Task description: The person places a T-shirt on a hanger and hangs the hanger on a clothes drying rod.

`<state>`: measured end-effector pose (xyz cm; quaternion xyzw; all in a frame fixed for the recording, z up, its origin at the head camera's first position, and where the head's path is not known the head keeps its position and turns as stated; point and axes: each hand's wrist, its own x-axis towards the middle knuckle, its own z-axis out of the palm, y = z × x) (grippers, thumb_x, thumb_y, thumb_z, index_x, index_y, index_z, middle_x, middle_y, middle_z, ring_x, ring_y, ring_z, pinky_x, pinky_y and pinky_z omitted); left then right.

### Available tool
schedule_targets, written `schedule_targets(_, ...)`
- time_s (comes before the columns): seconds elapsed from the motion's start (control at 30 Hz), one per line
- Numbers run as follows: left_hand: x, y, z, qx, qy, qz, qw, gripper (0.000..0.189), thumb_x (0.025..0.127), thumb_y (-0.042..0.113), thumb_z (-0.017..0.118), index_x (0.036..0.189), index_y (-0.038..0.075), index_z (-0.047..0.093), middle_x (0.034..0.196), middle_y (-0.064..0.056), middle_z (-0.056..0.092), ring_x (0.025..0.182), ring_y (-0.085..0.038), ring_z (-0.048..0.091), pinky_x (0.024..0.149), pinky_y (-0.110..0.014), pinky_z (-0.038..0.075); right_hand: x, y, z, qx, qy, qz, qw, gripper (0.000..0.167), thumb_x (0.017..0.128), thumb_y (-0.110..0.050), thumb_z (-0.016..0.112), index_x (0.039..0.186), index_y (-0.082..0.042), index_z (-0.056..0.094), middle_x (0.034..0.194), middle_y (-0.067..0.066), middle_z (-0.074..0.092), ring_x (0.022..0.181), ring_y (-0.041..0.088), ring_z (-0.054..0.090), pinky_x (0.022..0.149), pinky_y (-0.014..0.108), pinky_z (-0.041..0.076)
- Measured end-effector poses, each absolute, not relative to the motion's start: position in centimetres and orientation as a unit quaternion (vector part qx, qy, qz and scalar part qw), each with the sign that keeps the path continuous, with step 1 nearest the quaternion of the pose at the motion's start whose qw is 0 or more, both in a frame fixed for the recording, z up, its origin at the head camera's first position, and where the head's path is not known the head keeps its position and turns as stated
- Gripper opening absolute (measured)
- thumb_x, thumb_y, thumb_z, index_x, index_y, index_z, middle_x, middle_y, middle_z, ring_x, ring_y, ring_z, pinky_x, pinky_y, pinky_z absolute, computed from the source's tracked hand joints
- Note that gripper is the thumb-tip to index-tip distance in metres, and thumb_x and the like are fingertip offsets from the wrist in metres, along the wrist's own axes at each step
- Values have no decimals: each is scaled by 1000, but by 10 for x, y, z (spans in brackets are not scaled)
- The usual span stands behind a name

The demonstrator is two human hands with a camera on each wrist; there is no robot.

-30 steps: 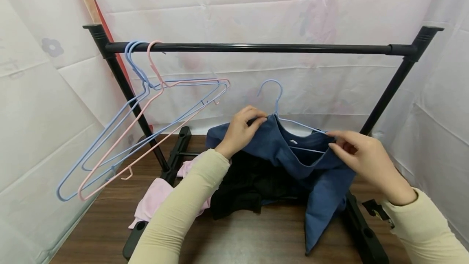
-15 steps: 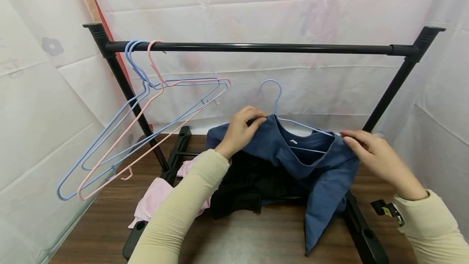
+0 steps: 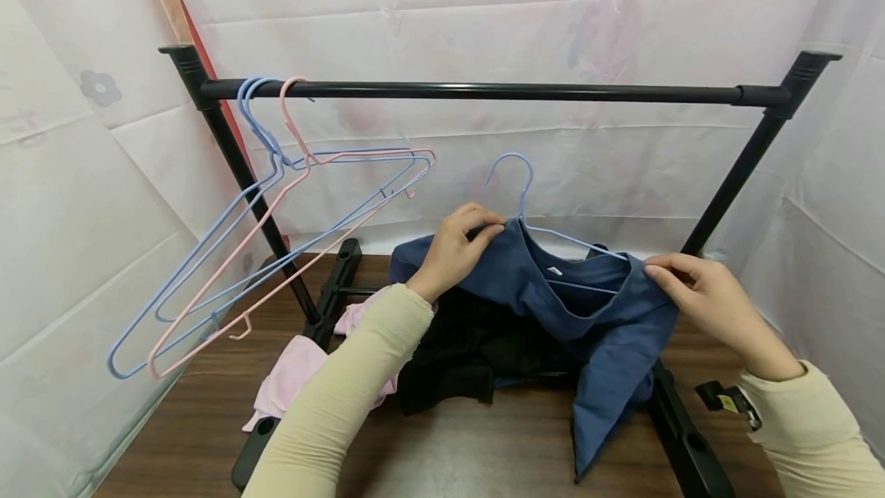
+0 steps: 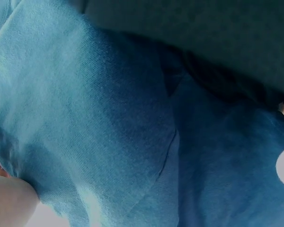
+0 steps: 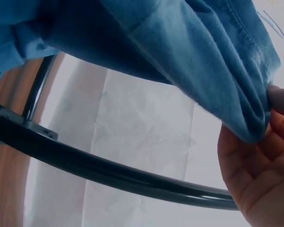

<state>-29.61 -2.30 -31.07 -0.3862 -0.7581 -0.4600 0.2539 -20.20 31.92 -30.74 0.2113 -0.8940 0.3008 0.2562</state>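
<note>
A blue long-sleeved top (image 3: 546, 290) hangs on a light-blue wire hanger (image 3: 528, 175), whose hook sticks up out of the neckline below the rack's bar. My left hand (image 3: 458, 244) pinches the top at the collar, just left of the hook. At the shoulder on the other side, my right hand (image 3: 705, 302) pinches the fabric between thumb and fingers. The right wrist view shows that right hand (image 5: 260, 165) gripping a fold of the blue cloth (image 5: 194, 61). Blue cloth (image 4: 109, 118) fills most of the left wrist view, with a fingertip (image 4: 12, 201) at its lower left.
A black garment rack (image 3: 518, 91) stands across the wooden table (image 3: 442, 459). Several blue and pink hangers (image 3: 293, 125) hang at its left end. Black clothing (image 3: 477, 352) and a pink garment (image 3: 293, 375) lie below. White sheets (image 3: 484, 6) enclose the back and sides.
My right hand has moved outward to the right, from the neckline edge to the shoulder fabric, and its fingers have closed on it. My left hand stays at the collar.
</note>
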Motion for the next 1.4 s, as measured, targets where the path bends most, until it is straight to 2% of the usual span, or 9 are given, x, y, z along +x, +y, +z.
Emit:
schedule_targets(0.23,-295,-22,-309,-377,-758,-466,256,15,95,14,64,106,10,73,101,-4,67,90,-14,62,78,-26,52,-200,313,-300,193,-884,310,292,12,89,-6,70,100,-10,75,90,-34,59,73,-13,55,63,5,42)
schedule_targets(0.5,-290,-17,-303,-378,-748,-476,267,15,95,15,64,105,8,74,100,-6,67,86,-15,63,75,-26,52,-201,296,-284,204,-876,287,331,14,86,-4,74,97,-13,76,89,-3,69,71,-6,50,62,9,38)
schedule_targets(0.7,-289,-14,-299,-374,-740,-486,275,14,95,13,65,104,7,74,99,-7,67,87,-14,63,76,-25,52,-206,285,-276,210,-874,267,349,13,85,-4,74,97,-11,76,90,2,71,73,-10,46,64,9,36)
schedule_targets(0.83,-288,-14,-298,-372,-741,-486,278,15,95,13,64,105,7,74,100,-7,67,87,-15,63,75,-26,52,-209,279,-276,221,-873,258,350,13,87,-4,72,99,-9,75,94,8,73,83,-16,48,71,9,38)
schedule_targets(0.9,-287,-13,-298,-369,-743,-483,278,15,95,14,64,105,7,73,100,-6,67,87,-15,63,76,-26,52,-210,276,-277,224,-874,250,352,12,88,-5,71,100,-7,74,95,10,72,87,-11,52,73,11,40)
schedule_targets(1.07,-285,-11,-301,-367,-750,-478,272,16,96,16,63,107,8,73,102,-5,67,90,-14,64,78,-25,52,-213,271,-281,234,-876,229,354,12,89,-3,68,101,-3,72,95,11,71,85,18,63,73,19,41)
schedule_targets(1.13,-285,-11,-301,-367,-751,-478,269,16,96,16,63,106,9,73,102,-5,67,91,-14,64,78,-25,53,-214,270,-283,240,-876,223,353,13,90,-3,67,102,-2,72,95,11,71,85,24,64,73,22,42)
schedule_targets(1.23,-284,-10,-301,-363,-753,-479,266,16,96,17,64,107,9,73,102,-5,68,92,-14,64,80,-26,53,-215,268,-285,247,-877,213,353,13,90,-2,66,103,-1,71,95,11,70,80,24,64,70,24,42)
schedule_targets(1.4,-284,-11,-300,-357,-761,-476,259,18,96,19,64,108,11,73,104,-3,68,95,-14,64,83,-26,53,-213,267,-286,251,-877,198,358,13,90,-1,66,103,-2,69,93,10,68,66,12,52,63,23,38)
